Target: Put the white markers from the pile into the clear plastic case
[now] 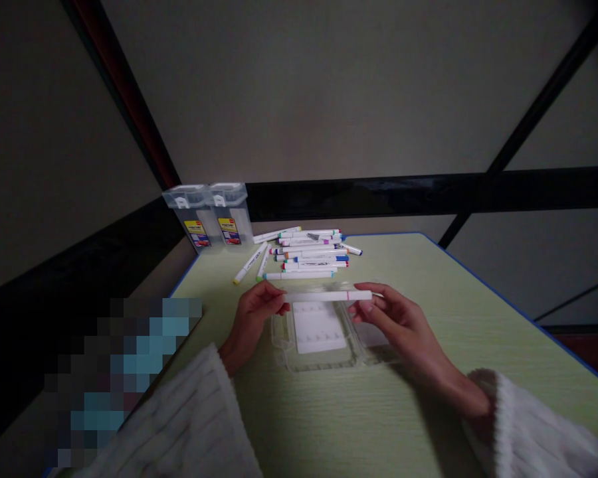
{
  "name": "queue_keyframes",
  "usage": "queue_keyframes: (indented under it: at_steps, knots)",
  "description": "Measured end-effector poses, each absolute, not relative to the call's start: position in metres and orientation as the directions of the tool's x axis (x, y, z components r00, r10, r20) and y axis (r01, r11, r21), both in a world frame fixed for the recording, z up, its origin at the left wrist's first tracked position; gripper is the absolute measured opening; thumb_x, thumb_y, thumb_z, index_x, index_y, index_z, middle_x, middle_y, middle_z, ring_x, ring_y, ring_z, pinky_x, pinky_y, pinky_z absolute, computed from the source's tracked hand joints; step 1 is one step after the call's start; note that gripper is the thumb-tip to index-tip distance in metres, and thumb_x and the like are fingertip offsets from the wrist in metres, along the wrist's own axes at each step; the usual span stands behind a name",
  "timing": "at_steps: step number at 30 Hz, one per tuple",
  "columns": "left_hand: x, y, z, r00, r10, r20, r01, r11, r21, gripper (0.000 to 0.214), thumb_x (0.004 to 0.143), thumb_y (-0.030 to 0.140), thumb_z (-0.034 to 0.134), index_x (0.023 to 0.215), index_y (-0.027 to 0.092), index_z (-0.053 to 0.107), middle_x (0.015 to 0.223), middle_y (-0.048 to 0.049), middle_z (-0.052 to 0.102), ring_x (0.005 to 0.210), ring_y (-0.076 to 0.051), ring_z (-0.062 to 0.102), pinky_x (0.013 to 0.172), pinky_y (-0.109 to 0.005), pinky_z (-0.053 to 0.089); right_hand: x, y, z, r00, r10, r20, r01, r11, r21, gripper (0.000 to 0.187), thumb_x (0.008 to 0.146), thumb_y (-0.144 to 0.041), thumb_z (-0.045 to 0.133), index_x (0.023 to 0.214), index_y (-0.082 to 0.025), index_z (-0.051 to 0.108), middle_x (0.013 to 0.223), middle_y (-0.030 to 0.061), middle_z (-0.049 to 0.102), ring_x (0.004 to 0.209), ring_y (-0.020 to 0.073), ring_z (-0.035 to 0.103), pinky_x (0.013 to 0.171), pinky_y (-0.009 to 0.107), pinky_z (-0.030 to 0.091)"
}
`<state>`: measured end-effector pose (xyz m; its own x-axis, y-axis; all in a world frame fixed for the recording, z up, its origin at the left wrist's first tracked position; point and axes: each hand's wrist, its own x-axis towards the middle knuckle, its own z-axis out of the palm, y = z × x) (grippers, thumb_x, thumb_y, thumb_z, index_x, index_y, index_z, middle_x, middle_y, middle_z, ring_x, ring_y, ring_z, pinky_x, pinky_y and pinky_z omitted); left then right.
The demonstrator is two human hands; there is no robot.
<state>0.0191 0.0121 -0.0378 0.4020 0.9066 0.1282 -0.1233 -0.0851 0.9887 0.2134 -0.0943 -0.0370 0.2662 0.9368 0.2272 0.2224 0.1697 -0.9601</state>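
Observation:
A white marker (pixel 319 296) with a thin pink ring near its right end lies level between my two hands. The fingers of my left hand (pixel 256 317) pinch its left end. At its right end, my right hand (pixel 403 325) grips it between thumb and fingers. Below the marker, an open clear plastic case (pixel 299 364) rests on the table, a white sheet (pixel 320 330) inside it. My right hand partly covers the case's right half. Just beyond is a pile of white markers (pixel 309 252) with coloured ends, most lying crosswise.
Two clear plastic boxes with lids and yellow labels, a left one (pixel 189 216) and a right one (pixel 232 216), stand upright at the table's back left corner. The pale green table (pixel 329 425) has a blue edge. A dark-banded wall rises behind it. Something pixelated lies at lower left.

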Motion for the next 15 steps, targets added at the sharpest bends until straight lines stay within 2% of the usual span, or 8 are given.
queue_keyframes:
  at_steps: [3,9,15]
  knots:
    - [0.0202,0.0096,-0.0371,0.424,0.897,0.124,-0.116,-0.082,0.99,0.01,0.06,0.022,0.06,0.06,0.016,0.052,0.054,0.0036,0.053,0.052,-0.009,0.05,0.055,-0.022,0.039,0.2116,-0.0937,-0.0359,0.293,0.935,0.198,0.129,0.166,-0.978,0.025,0.074,-0.041,0.055,0.087,-0.019,0.057,0.071,0.0021,0.062,0.065,0.014,0.058,0.062,0.029,0.048]
    - [0.0201,0.008,-0.0364,0.467,0.873,0.144,-0.146,-0.084,0.986,0.008,0.061,0.021,0.06,0.065,0.015,0.056,0.055,0.0026,0.055,0.052,-0.009,0.05,0.053,-0.021,0.039,0.2089,-0.0934,-0.034,0.343,0.936,0.08,-0.13,0.132,-0.983,0.024,0.066,-0.035,0.065,0.081,-0.018,0.058,0.066,-0.0006,0.059,0.059,0.0096,0.052,0.057,0.022,0.043]
    - [0.0186,0.0053,-0.0336,0.535,0.831,0.153,-0.136,-0.093,0.986,0.013,0.065,0.022,0.059,0.073,0.012,0.061,0.054,0.001,0.057,0.052,-0.009,0.049,0.052,-0.021,0.037,0.2085,-0.0948,-0.033,0.341,0.939,0.041,-0.182,0.109,-0.977,0.022,0.066,-0.035,0.066,0.075,-0.017,0.058,0.065,-0.0013,0.057,0.057,0.0078,0.048,0.057,0.02,0.04]
